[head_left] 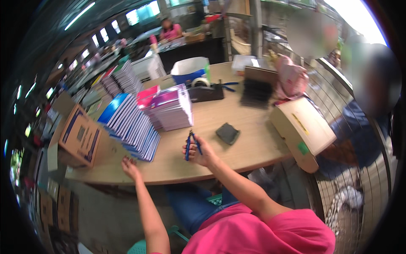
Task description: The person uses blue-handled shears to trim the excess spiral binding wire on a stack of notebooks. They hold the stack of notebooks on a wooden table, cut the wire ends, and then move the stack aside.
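Note:
My right hand (204, 153) is closed around a pair of small blue-handled pliers (188, 148), their dark jaws pointing away from me over the table. At the table's near edge, my left hand (131, 168) holds nothing, its fingers apart. Just beyond that hand rises a tall stack of blue-and-white books (132, 129), slightly fanned. Behind it stand piles of purple and pink books (171, 108). A dark grey, roughly square block (228, 133) lies on the wooden table (253, 139), right of the pliers.
An open cardboard carton (80, 135) stands at the left. Farther back are a black tape dispenser (206, 92), a blue-and-white bin (190, 70) and a dark stack (257, 91). A tan box (302, 127) sits at the right edge, near a wire fence with a person behind it.

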A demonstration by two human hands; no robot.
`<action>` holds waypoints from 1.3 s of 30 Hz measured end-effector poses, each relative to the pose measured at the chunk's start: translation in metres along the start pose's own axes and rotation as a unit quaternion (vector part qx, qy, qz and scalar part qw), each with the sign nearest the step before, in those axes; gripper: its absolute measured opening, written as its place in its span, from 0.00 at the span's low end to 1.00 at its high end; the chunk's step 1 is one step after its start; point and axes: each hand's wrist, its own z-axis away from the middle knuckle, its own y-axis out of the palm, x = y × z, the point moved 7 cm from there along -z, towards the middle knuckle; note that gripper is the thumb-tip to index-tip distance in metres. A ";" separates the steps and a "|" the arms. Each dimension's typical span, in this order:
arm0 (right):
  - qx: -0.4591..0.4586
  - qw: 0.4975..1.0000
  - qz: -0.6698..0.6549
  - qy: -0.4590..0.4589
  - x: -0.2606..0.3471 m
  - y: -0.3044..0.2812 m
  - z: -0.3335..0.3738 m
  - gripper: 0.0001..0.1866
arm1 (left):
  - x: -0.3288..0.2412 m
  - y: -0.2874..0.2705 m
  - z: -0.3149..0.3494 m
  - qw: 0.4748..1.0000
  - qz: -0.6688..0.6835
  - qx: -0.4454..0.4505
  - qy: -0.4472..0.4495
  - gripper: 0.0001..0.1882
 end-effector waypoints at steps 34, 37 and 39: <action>0.132 0.594 0.676 -0.416 -0.025 0.165 -0.008 0.26 | -0.247 0.088 -0.065 0.944 0.013 0.258 0.208 0.34; 0.138 0.637 0.642 -0.404 -0.037 0.163 -0.004 0.28 | -0.252 0.072 -0.057 0.946 0.012 0.218 0.240 0.31; 0.143 0.678 0.618 -0.372 -0.030 0.154 -0.003 0.27 | -0.246 0.073 -0.064 0.942 0.023 0.165 0.292 0.27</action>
